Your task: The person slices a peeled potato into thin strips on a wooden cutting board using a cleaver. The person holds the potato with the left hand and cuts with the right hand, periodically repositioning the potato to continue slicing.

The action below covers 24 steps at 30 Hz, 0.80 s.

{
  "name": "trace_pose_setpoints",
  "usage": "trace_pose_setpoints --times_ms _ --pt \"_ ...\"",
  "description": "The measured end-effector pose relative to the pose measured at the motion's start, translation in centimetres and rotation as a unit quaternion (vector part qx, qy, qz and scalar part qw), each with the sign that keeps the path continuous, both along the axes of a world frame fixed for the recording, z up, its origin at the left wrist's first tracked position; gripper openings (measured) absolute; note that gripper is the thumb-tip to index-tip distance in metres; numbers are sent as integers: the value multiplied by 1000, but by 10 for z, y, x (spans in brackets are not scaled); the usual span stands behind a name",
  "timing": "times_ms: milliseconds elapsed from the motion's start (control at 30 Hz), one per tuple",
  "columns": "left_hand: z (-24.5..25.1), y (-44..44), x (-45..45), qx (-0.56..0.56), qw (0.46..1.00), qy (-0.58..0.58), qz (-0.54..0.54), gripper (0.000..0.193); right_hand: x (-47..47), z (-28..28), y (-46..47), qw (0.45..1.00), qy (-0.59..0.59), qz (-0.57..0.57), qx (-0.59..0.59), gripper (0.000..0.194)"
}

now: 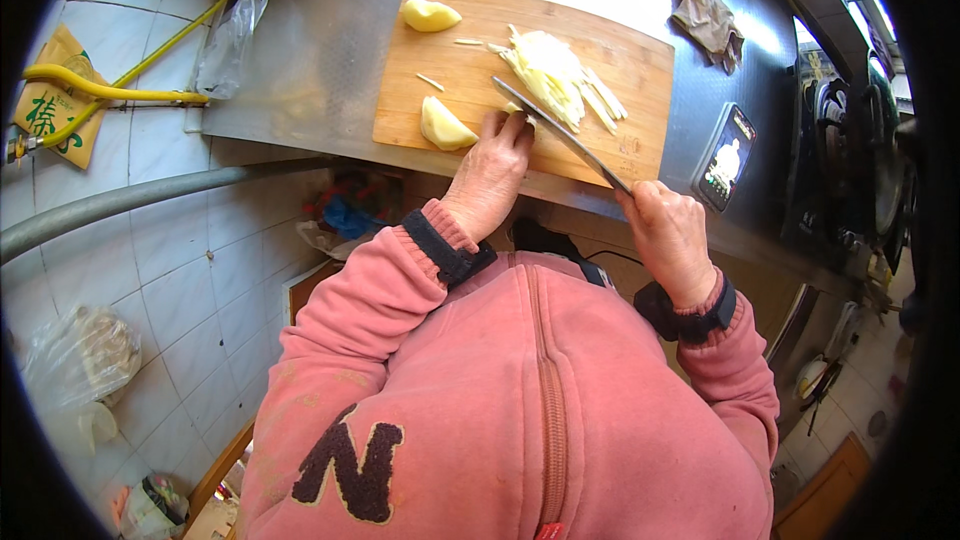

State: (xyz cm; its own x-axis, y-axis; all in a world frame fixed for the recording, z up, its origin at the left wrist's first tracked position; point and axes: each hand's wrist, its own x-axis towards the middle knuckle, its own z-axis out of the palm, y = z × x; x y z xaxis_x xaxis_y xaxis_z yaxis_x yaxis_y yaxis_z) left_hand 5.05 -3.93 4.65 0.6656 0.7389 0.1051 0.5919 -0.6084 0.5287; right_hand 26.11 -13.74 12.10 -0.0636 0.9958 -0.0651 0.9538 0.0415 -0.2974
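Observation:
My right hand (667,229) grips the handle of a kitchen knife (562,133), whose blade slants up and left over a wooden cutting board (630,75). Beside the blade, my left hand (495,165) presses a pale piece of peeled potato (531,121) to the board with bent fingertips; the fingers hide most of it. Just beyond the blade lies a heap of potato strips (551,71). One peeled potato chunk (446,124) rests left of my left hand, and another potato chunk (430,16) sits at the board's far left corner. Two stray strips lie between them.
The board stands on a metal counter (315,82). Right of it are a phone (726,157) with a lit screen and a crumpled brown cloth (709,19). A black gas stove (832,135) borders the right side. Yellow hose (112,92) and a plastic bag (236,37) are at left.

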Motion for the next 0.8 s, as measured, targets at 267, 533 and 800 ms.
trace_pose_setpoints --times_ms 267,533,800 --pt "-4 2 -5 -2 999 35 -23 45 -13 -28 14 1000 -16 12 -8 14" --pt "-3 3 -9 -9 1000 0 -24 49 -9 -4 7 999 -19 12 -26 18" --pt "-2 3 -9 -21 999 4 -27 53 -20 -32 19 1000 -8 -3 -6 16"
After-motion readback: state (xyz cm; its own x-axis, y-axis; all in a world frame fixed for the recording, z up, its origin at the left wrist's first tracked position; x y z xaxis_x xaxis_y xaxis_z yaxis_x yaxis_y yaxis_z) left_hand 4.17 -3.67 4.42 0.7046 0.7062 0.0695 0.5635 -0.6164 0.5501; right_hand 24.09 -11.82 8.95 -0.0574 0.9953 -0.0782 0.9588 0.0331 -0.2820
